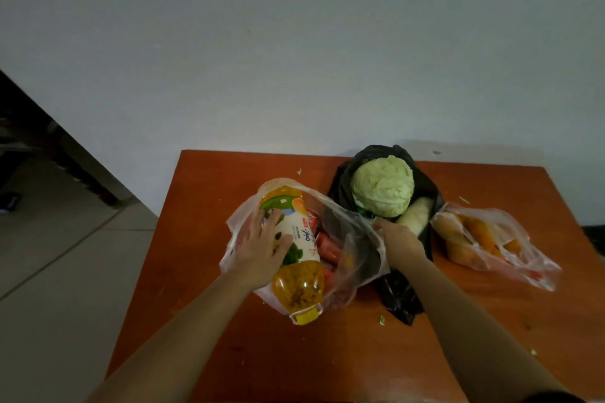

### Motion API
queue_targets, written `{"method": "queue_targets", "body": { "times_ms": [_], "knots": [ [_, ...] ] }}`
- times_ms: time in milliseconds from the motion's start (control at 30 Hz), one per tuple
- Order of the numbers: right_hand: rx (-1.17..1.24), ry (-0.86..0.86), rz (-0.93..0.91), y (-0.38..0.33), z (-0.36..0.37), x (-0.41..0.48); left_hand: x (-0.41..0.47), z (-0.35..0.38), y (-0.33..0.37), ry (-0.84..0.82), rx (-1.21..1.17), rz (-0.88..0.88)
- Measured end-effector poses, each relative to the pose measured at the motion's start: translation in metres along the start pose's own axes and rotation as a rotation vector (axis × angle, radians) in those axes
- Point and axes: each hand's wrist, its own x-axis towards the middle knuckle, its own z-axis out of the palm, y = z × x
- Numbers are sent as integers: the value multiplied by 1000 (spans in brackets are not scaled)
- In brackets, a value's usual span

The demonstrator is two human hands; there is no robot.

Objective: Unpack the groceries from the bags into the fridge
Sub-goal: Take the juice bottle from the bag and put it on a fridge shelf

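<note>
Three bags sit on my orange-brown counter (pixel 229 353), taken here in relation to the black bag (pixel 397 296) in the middle. Left of it, one clear, crinkled plastic bag (pixel 353 239) holds one large juice bottle (pixel 294 249) lying on its side, yellow cap toward me, orange liquid showing through smooth plastic, a glossy printed label around its waist. Reddish items I cannot name lie under the bottle in the same bag. My left hand (pixel 262 245) rests flat on the bottle, fingers spread wide across the label. My right hand (pixel 397 234) pinches the clear bag's rim just beside the black bag, fingers closed on the thin film. In the black bag sits one round, pale green cabbage (pixel 382 186) with veined leaves, and one smooth, pale, cylindrical vegetable (pixel 416 214) against it. Right of the black bag, a second clear plastic bag (pixel 523 255) lies slumped, holding several rounded orange pieces, too blurred to count. Small green scraps dot the counter.
</note>
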Motion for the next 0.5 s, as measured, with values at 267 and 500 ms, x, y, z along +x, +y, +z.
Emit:
{"method": "queue_targets", "body": {
  "times_ms": [267,500],
  "knots": [
    [96,-297,-168,-33,-77,-2,-3,-32,3,-64,-327,-36],
    [662,172,-424,-124,-116,-40,-8,-51,15,331,-570,-261]
  ]
}}
